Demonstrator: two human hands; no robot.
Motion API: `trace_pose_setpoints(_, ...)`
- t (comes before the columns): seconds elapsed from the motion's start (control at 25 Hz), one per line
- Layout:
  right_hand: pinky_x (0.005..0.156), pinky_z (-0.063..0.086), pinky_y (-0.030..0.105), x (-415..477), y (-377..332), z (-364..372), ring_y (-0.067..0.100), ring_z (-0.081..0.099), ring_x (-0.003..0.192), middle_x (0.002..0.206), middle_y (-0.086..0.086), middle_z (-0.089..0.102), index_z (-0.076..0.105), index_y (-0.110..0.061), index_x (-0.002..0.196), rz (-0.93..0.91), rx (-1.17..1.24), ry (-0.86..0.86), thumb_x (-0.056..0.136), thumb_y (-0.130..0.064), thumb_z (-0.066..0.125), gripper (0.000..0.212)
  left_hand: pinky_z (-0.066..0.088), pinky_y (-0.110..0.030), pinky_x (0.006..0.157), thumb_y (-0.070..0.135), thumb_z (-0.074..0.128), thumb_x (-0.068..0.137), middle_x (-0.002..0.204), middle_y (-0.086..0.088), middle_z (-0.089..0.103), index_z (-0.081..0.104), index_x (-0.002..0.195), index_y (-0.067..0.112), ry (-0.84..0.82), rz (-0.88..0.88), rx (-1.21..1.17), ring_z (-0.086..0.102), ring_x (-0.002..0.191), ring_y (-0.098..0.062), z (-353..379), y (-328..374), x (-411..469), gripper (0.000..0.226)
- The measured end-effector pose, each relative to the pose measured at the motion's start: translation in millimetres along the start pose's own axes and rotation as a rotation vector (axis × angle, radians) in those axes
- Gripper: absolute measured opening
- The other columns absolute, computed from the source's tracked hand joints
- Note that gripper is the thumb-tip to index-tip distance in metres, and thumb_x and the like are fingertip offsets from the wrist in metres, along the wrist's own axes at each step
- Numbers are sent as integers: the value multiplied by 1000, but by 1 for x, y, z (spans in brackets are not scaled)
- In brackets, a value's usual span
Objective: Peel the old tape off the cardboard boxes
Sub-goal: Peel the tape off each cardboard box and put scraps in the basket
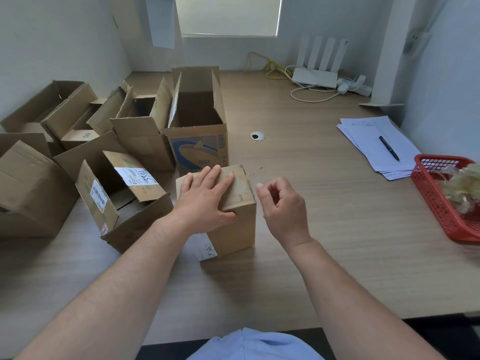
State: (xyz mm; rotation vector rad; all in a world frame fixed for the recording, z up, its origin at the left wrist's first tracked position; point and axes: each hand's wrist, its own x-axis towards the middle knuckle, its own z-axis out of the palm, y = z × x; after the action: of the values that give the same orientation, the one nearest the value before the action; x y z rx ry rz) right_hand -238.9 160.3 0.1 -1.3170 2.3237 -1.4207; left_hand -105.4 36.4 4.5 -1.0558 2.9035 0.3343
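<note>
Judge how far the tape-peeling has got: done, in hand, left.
Done: a tape-like wad lies in the red basket; open boxes stand at left. In hand: left hand presses the small closed box, right hand curled beside it. Left: tape on its top.

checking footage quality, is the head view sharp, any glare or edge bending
Head view: sharp on the closed box, left hand and right hand; wide-angle bending bows the table along its near edge; soft even light, faint shadows, no glare.

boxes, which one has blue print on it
The tall open box behind the small box that the left hand rests on. Its front bears a blue graphic; the others show none.
</note>
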Motion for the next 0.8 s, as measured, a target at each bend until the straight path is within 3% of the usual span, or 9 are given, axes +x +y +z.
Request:
trace_pose_setpoints(0.12,51,26,27,-2,-5,2,20,42,52,52,-9,38,31,-22,56,-69,-293,-41,85,-43,63,48,-13,-42,116,62,53,85,161,4,-11,0,152,38,19,-7,18,-15,146,-16,2,3,0,89)
trace_pose_setpoints(0.32,55,27,31,8,-10,7,29,43,61,55,-4,38,33,-17,57,-6,-446,-216,88,-29,49,37,-13,-42,116,62,53,84,161,3,-10,0,152,38,21,-12,31,-14,146,-16,2,4,-1,89)
trace_pose_setpoints(0.4,54,33,33,16,-8,-1,30,49,61,53,-1,45,36,-17,56,10,-327,-353,87,-23,50,35,-12,-42,117,61,54,84,161,3,-10,1,152,38,21,-17,22,-14,146,-16,2,4,-1,89)
trace_pose_setpoints(0.48,51,39,28,25,-4,-13,21,61,55,53,1,57,46,-17,58,125,-111,-534,85,-17,51,28,-11,-43,117,60,54,83,161,4,-10,1,152,39,24,-16,17,-14,146,-16,2,3,-2,89)
trace_pose_setpoints(0.56,51,40,23,32,0,-17,13,60,48,50,-6,58,50,-15,60,198,41,-627,85,-10,50,26,-12,-43,117,60,55,83,161,4,-10,1,152,39,25,-10,13,-14,146,-16,2,3,-2,90)
trace_pose_setpoints(0.68,58,47,29,33,8,-13,18,59,49,55,-2,58,52,-10,61,274,321,-586,90,-8,49,30,-12,-42,116,59,55,83,161,4,-9,1,151,39,29,-17,-6,-14,146,-16,2,1,-2,89)
trace_pose_setpoints(0.76,61,50,36,23,15,-8,19,59,55,64,0,59,53,-9,69,259,390,-487,94,-27,51,31,-12,-42,116,59,55,83,161,5,-9,1,151,39,34,-27,-21,-13,146,-15,1,-1,-1,89)
trace_pose_setpoints(0.8,63,50,36,17,20,-6,18,59,58,68,-1,59,53,-10,74,199,306,-440,91,-37,55,31,-11,-42,117,59,55,83,161,5,-9,2,151,39,35,-29,-25,-13,146,-15,1,-2,0,89)
